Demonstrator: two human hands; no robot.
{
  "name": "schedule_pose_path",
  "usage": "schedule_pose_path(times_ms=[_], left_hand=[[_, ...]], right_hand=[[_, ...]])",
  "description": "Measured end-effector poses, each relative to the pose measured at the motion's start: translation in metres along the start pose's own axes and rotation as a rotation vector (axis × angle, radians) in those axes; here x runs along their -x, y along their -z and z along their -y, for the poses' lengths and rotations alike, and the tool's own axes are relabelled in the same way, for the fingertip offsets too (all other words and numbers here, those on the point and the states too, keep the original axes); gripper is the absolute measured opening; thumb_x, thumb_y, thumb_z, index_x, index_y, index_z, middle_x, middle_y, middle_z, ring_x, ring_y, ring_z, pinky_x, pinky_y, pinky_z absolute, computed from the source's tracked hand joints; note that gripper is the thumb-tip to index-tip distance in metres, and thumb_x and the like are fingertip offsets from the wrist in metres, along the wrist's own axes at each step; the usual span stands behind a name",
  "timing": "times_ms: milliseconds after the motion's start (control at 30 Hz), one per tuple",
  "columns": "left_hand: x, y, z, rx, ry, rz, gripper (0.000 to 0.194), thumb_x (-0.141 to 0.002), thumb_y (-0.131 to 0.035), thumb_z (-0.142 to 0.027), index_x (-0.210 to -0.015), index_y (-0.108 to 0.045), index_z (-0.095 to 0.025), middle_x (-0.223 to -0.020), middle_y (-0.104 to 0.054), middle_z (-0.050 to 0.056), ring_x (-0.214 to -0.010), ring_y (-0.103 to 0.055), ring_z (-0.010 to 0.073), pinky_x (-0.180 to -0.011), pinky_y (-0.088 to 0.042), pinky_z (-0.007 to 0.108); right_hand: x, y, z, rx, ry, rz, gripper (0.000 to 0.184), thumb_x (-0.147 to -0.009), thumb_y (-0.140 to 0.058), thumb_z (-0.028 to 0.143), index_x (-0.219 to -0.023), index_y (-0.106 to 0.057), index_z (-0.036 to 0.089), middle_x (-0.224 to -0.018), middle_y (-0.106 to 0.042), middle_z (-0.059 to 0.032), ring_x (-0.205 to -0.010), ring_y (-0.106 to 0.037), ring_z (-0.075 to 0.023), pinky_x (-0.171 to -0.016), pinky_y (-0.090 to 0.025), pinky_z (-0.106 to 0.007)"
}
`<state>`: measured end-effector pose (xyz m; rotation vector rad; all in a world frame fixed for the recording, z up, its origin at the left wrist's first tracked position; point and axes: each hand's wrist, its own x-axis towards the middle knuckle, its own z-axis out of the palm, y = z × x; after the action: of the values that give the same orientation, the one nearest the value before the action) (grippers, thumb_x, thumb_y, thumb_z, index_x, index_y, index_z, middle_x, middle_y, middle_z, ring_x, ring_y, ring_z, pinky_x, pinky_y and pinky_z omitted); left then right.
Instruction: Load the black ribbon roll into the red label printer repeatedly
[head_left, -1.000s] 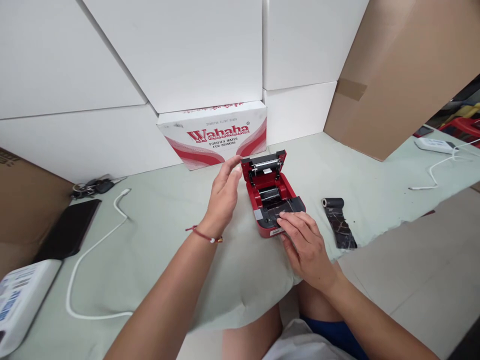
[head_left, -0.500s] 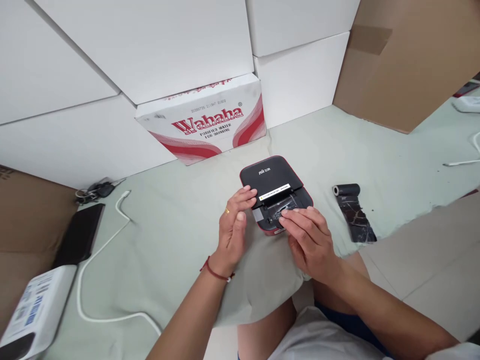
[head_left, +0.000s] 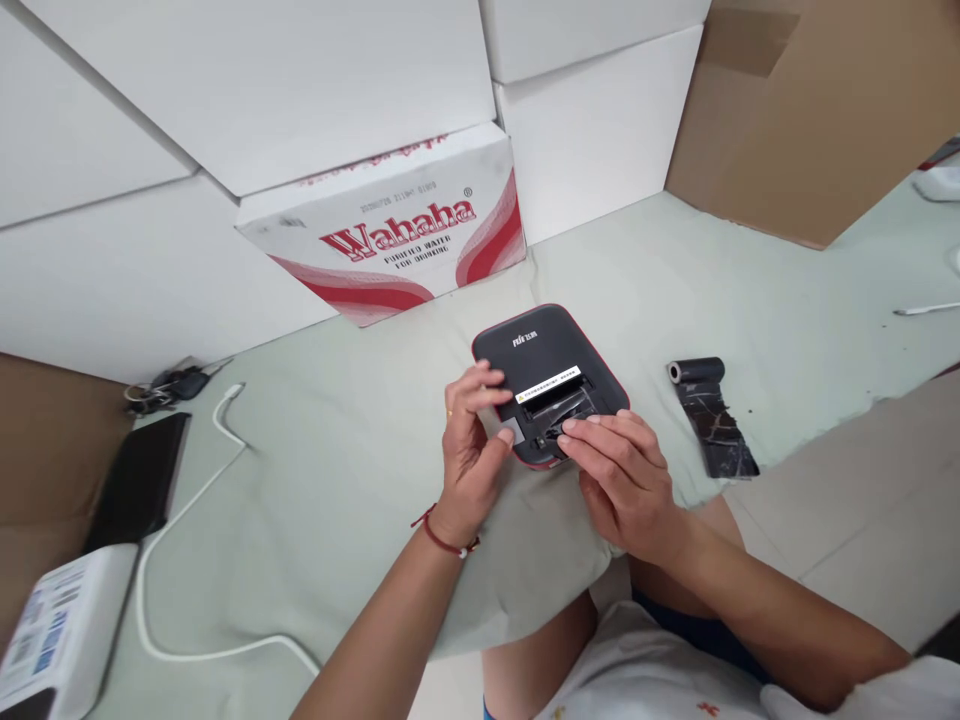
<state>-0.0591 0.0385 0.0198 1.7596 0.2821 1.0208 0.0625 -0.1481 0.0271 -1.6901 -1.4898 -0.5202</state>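
Observation:
A flat black printer-like device (head_left: 540, 345) with red edges lies on the cloth near the table's front edge. A white label strip crosses its top above an opened recess, where a crumpled shiny film (head_left: 564, 412) shows. My left hand (head_left: 474, 440) is at the device's left side, thumb on the front corner and fingers spread on the edge. My right hand (head_left: 626, 470) has its fingertips drawn together on the film at the recess; they partly hide it. To the right lies a roll of black ribbon (head_left: 709, 415), partly unrolled and wrinkled.
A Wahaha water carton (head_left: 405, 240) stands behind, against large white boxes (head_left: 592, 140). A brown cardboard box (head_left: 780, 130) is at the back right. On the left lie a white cable (head_left: 199, 490), keys (head_left: 176, 385), a dark flat object (head_left: 142, 475) and a white labelled device (head_left: 67, 620).
My left hand has shifted: its thumb now rests on the device's front left corner and the fingers are more spread. My right fingertips stay at the recess. The view has shifted slightly.

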Motion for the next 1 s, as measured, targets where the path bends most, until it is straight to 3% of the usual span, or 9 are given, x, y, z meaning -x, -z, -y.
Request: schedule_pose_path(times_ms=[67, 133, 300, 467, 600, 667, 833, 900, 1000], left_hand=[[0.0, -0.005, 0.001, 0.098, 0.107, -0.036, 0.051, -0.098, -0.074, -0.044, -0.147, -0.06, -0.046, -0.176, -0.043, -0.004, -0.175, -0.023, 0.0313, -0.144, -0.02, 0.057], [0.0, -0.008, 0.001, 0.153, 0.203, -0.042, 0.075, -0.095, -0.077, -0.048, -0.161, -0.042, -0.052, -0.186, -0.025, -0.009, -0.179, -0.009, 0.0295, -0.146, -0.016, 0.055], [0.001, -0.012, 0.005, 0.172, 0.31, 0.072, 0.095, -0.097, -0.068, -0.062, -0.173, -0.011, -0.054, -0.19, -0.013, -0.007, -0.178, -0.015, 0.0282, -0.143, -0.03, 0.051], [0.004, -0.012, 0.014, 0.22, 0.335, 0.077, 0.099, -0.095, -0.072, -0.063, -0.174, -0.012, -0.053, -0.191, -0.01, -0.005, -0.178, -0.014, 0.0286, -0.14, -0.035, 0.049], [0.004, -0.013, 0.02, 0.248, 0.302, 0.064, 0.096, -0.092, -0.076, -0.065, -0.171, -0.025, -0.047, -0.189, -0.021, -0.001, -0.176, -0.021, 0.0308, -0.141, -0.032, 0.05], [0.003, -0.014, 0.022, 0.259, 0.284, 0.061, 0.093, -0.091, -0.077, -0.065, -0.169, -0.03, -0.045, -0.187, -0.026, 0.001, -0.175, -0.025, 0.0319, -0.141, -0.032, 0.05], [0.002, -0.015, 0.026, 0.275, 0.273, 0.054, 0.096, -0.088, -0.079, -0.068, -0.167, -0.031, -0.043, -0.186, -0.028, 0.004, -0.173, -0.029, 0.0333, -0.14, -0.033, 0.05], [0.002, -0.014, 0.029, 0.259, 0.27, 0.06, 0.097, -0.088, -0.078, -0.07, -0.168, -0.03, -0.042, -0.186, -0.028, 0.005, -0.174, -0.028, 0.0334, -0.141, -0.032, 0.05], [0.003, -0.012, 0.031, 0.255, 0.267, 0.074, 0.097, -0.09, -0.077, -0.069, -0.169, -0.029, -0.041, -0.186, -0.027, 0.005, -0.174, -0.027, 0.0329, -0.142, -0.03, 0.049]], right_hand=[[0.0, 0.0, 0.001, -0.001, -0.006, 0.002, 0.056, -0.1, -0.058, 0.005, -0.153, -0.062, 0.025, -0.133, -0.083, -0.0052, -0.131, -0.07, -0.0211, -0.126, -0.049, -0.043], [-0.001, -0.001, 0.002, -0.008, -0.02, 0.0, 0.058, -0.1, -0.058, 0.006, -0.154, -0.061, 0.026, -0.134, -0.083, -0.0049, -0.13, -0.07, -0.0214, -0.125, -0.05, -0.043], [-0.002, 0.002, 0.003, -0.012, -0.033, 0.019, 0.055, -0.101, -0.054, 0.007, -0.15, -0.067, 0.03, -0.135, -0.082, -0.0041, -0.128, -0.072, -0.0223, -0.12, -0.053, -0.046], [-0.027, 0.03, -0.005, -0.194, -0.027, 0.086, 0.04, -0.101, -0.055, 0.011, -0.128, -0.077, 0.03, -0.123, -0.085, -0.0039, -0.111, -0.077, -0.0242, -0.101, -0.06, -0.047], [-0.084, 0.047, -0.02, -0.268, -0.203, 0.16, 0.03, -0.111, -0.05, 0.025, -0.107, -0.079, 0.025, -0.107, -0.085, -0.0053, -0.086, -0.077, -0.0188, -0.084, -0.058, -0.036], [-0.12, 0.042, -0.027, -0.106, -0.262, 0.294, 0.034, -0.112, -0.049, 0.03, -0.101, -0.08, 0.023, -0.102, -0.084, -0.0057, -0.085, -0.076, -0.0193, -0.081, -0.056, -0.034], [-0.182, 0.002, -0.027, 0.285, -0.173, 1.033, 0.023, -0.099, -0.064, 0.016, -0.113, -0.083, 0.018, -0.115, -0.084, -0.0146, -0.106, -0.078, -0.0321, -0.086, -0.054, -0.038], [-0.189, -0.013, -0.022, 0.376, -0.144, 1.133, 0.024, -0.096, -0.063, 0.01, -0.109, -0.083, 0.015, -0.113, -0.084, -0.0189, -0.108, -0.078, -0.034, -0.087, -0.055, -0.038], [-0.189, -0.026, -0.018, 0.422, -0.129, 1.148, 0.027, -0.096, -0.062, 0.008, -0.11, -0.083, 0.014, -0.112, -0.083, -0.0203, -0.109, -0.078, -0.0337, -0.085, -0.054, -0.037]])
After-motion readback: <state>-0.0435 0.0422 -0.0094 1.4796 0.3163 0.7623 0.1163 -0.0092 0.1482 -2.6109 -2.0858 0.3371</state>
